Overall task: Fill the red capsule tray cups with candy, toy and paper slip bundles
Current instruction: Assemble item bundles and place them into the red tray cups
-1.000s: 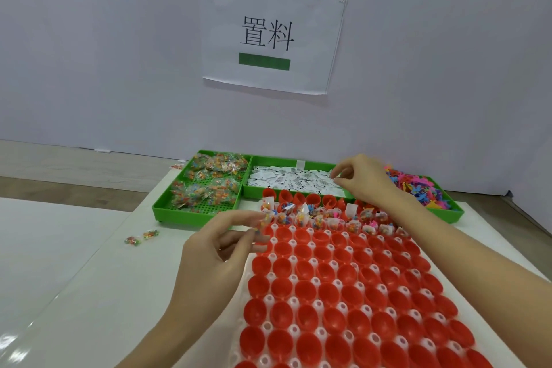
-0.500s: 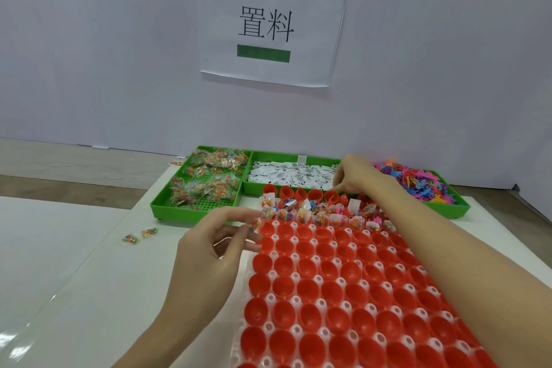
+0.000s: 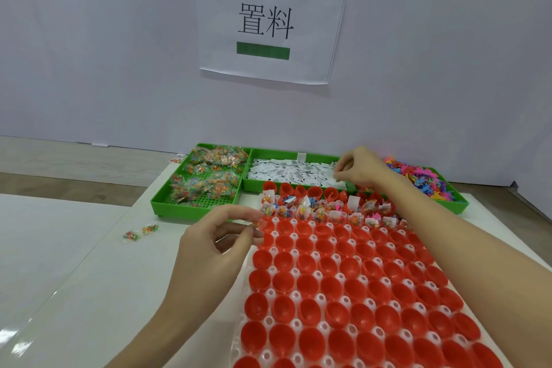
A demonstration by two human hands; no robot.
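— Hands first: what do they hold?
— Left hand [image 3: 219, 243] pinches a small candy packet [image 3: 256, 223] at the capsule tray's [image 3: 337, 287] far-left edge; right hand [image 3: 357, 169] pinches paper slips [image 3: 292, 172] over the green bin [image 3: 248, 185].
— Filled cups?
— Only the far rows (bundles [image 3: 316, 212] there); nearer red cups sit bare.

A small assembly or packing workstation: a white table [image 3: 74, 272] stands against a plain wall bearing a printed paper sign [image 3: 270, 21] (two Chinese characters between green bars). Green sorting trays [image 3: 197, 206] hold bulk candy packets, paper slips and plastic toys behind a many-cupped red capsule tray [image 3: 352, 293].
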